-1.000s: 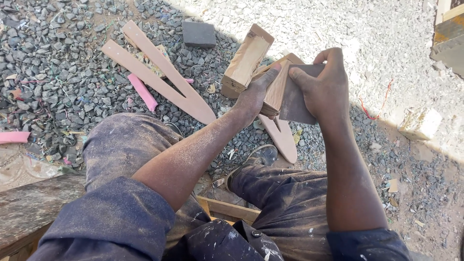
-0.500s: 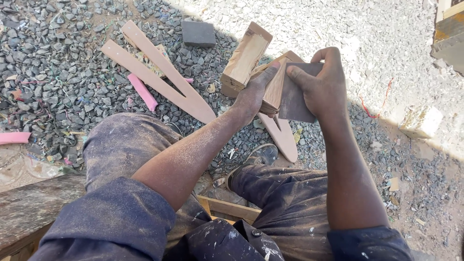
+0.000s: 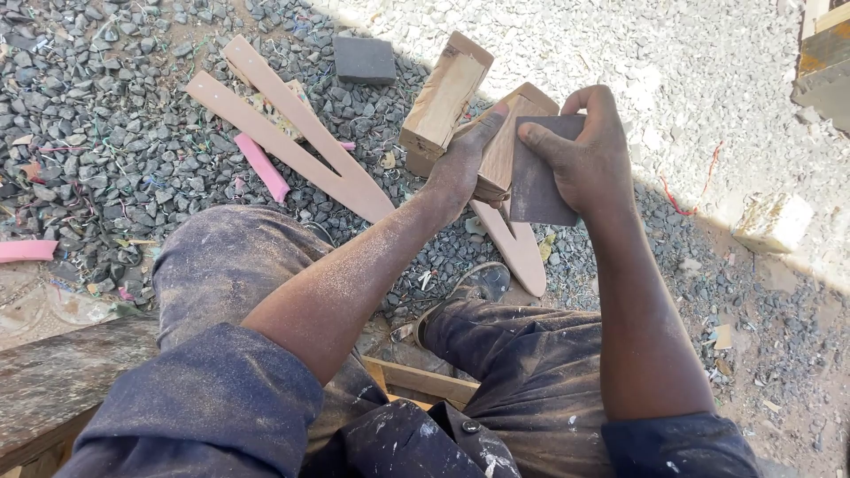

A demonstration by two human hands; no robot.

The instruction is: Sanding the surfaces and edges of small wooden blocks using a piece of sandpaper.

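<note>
The left hand (image 3: pixel 460 168) gripped a wood block (image 3: pixel 509 142); the right hand (image 3: pixel 593 155) clasped a dark sandpaper (image 3: pixel 536 181) against it.

A grey sanding block (image 3: pixel 365 59) lies on the gravel (image 3: pixel 97 133) at the top centre. Two long wooden strips (image 3: pixel 292 142) cross in a V at upper left, with a pink strip (image 3: pixel 261 166) beside them. Another pink piece (image 3: pixel 27 250) sits at the left edge.

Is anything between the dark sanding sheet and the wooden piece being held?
Nothing visible. The right hand presses the dark sanding sheet straight against the wooden piece, which the left hand grips from the other side.
</note>
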